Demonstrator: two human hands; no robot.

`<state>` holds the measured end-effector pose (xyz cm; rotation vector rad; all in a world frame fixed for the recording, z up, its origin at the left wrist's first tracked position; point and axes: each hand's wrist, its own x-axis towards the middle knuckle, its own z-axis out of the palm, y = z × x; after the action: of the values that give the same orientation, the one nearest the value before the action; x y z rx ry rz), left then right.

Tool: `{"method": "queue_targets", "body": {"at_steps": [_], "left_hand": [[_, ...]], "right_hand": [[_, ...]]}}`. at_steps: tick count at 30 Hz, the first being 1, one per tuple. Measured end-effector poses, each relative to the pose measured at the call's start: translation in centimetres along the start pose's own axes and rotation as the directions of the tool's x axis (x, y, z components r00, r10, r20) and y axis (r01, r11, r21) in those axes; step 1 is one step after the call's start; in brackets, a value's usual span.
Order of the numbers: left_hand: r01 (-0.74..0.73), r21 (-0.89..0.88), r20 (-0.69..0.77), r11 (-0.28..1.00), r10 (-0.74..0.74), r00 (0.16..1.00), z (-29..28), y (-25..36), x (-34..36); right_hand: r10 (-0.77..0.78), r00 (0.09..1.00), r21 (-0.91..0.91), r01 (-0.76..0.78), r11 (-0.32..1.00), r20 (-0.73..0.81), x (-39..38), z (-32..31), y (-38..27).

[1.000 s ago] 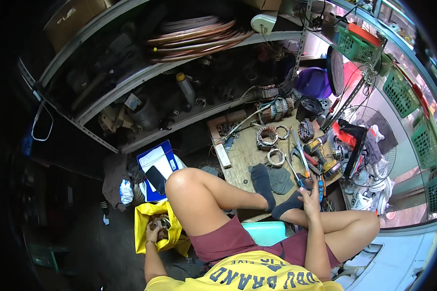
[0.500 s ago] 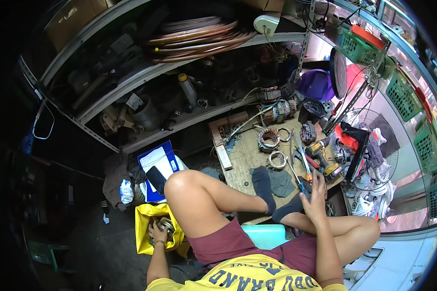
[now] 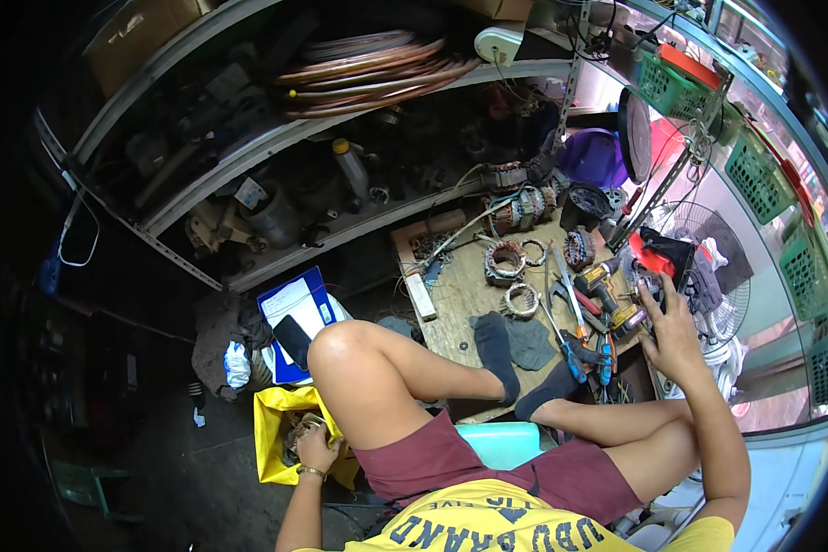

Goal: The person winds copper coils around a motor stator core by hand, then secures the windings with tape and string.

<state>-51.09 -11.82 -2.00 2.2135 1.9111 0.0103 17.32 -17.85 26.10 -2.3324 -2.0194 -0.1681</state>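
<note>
My left hand (image 3: 316, 449) reaches into a yellow bag (image 3: 269, 432) on the floor beside my knee. Its fingers curl over the brownish, metallic-looking contents (image 3: 296, 432), and what they grip is hidden. My right hand (image 3: 676, 339) hovers past the right edge of the wooden board, fingers spread and holding nothing. Closest to it are a yellow and black cordless drill (image 3: 616, 302), a red tray (image 3: 651, 258) and a fan guard (image 3: 729, 308). Two blue-handled screwdrivers (image 3: 572, 361) lie near my foot.
On the wooden board (image 3: 451, 313) sit several wound motor stators (image 3: 504, 262) and a grey cloth (image 3: 530, 344). A phone (image 3: 293, 340) rests on a blue folder (image 3: 322, 299). Coiled copper tubing (image 3: 368, 78) fills a shelf. Green baskets (image 3: 760, 175) hang at the right.
My right hand has moved up and right, away from the screwdrivers. The long black piece beside the red tray has shifted. My left hand has turned slightly within the bag.
</note>
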Motion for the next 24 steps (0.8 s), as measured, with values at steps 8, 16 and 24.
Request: {"method": "queue_targets", "body": {"at_steps": [8,16,24], "left_hand": [[-0.063,-0.568,-0.32,0.821,-0.15,0.936,2.8,-1.0,0.7],[0.074,-0.416,-0.055,0.907,-0.106,0.993,-0.2,2.0,4.2],[0.201,-0.253,0.103,0.946,-0.18,0.978,-1.9,2.3,5.5]], "right_hand": [[-0.201,0.98,-0.354,0.184,0.917,-0.011,1.9,1.1,2.4],[-0.252,0.961,-0.375,0.194,0.907,-0.11,2.5,3.6,2.9],[-0.243,0.944,-0.17,0.208,0.963,-0.223,4.5,5.8,2.9]]}}
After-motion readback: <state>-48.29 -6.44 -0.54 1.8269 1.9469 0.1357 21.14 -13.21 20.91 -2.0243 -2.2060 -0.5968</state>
